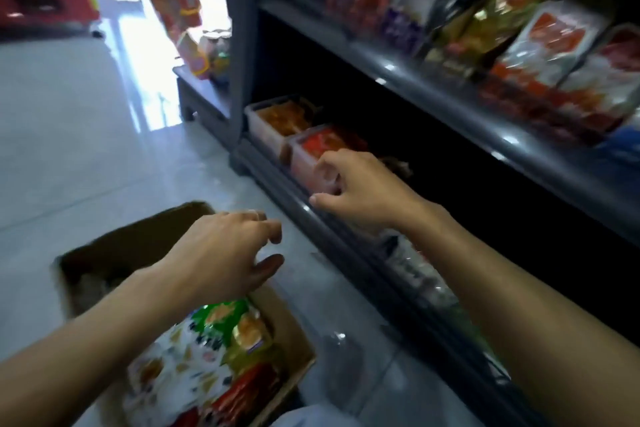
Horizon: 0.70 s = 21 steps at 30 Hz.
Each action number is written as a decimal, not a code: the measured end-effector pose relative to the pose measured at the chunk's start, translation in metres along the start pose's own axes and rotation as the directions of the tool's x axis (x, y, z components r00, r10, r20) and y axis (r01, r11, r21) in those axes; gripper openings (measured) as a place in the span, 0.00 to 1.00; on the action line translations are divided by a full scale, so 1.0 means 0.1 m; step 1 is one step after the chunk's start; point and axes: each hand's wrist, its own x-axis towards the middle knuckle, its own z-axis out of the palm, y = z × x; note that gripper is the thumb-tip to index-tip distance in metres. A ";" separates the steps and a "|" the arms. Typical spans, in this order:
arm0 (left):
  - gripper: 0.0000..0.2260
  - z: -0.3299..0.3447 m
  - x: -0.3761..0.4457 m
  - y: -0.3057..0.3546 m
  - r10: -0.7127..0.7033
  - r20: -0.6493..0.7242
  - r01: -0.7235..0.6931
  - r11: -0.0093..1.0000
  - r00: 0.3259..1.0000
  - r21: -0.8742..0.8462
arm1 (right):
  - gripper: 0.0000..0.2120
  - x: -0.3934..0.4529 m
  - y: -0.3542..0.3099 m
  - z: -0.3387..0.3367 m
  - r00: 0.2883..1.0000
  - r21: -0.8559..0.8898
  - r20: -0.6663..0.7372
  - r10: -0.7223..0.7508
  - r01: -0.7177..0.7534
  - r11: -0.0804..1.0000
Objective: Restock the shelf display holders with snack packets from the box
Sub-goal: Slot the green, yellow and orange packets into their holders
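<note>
The snack packets (207, 350) lie in the box (114, 246) on the floor. They look light, soft and crinkly, best pinched by an edge. Left hand (221, 253) hovers loose and empty; right hand (360, 191) curls empty by the red holder (304, 163).

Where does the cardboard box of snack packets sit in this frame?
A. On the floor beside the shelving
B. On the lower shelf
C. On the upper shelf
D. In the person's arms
A: the cardboard box rests on the pale floor, left of the shelving, with packets inside it.
</note>
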 end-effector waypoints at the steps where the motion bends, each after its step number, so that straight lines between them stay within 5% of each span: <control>1: 0.14 0.11 -0.14 -0.11 -0.043 0.016 0.043 0.999 0.999 0.008 | 0.18 0.11 -0.06 0.16 0.999 0.005 0.022 -0.032 0.032 0.999; 7: 0.15 0.80 -0.92 -0.59 -0.268 0.088 0.269 0.963 0.959 0.004 | 0.20 0.58 -0.45 1.16 0.975 0.096 0.137 -0.173 0.161 0.982; 16: 0.12 1.53 -1.65 -0.79 -0.383 0.052 0.381 0.924 0.922 0.030 | 0.20 0.94 -0.79 2.46 0.887 0.112 0.368 -0.278 0.255 0.961; 21: 0.14 1.62 -1.68 -0.81 -0.443 0.005 0.443 0.897 0.897 -0.003 | 0.33 1.15 -0.82 3.07 0.808 0.008 0.512 -0.291 0.334 0.942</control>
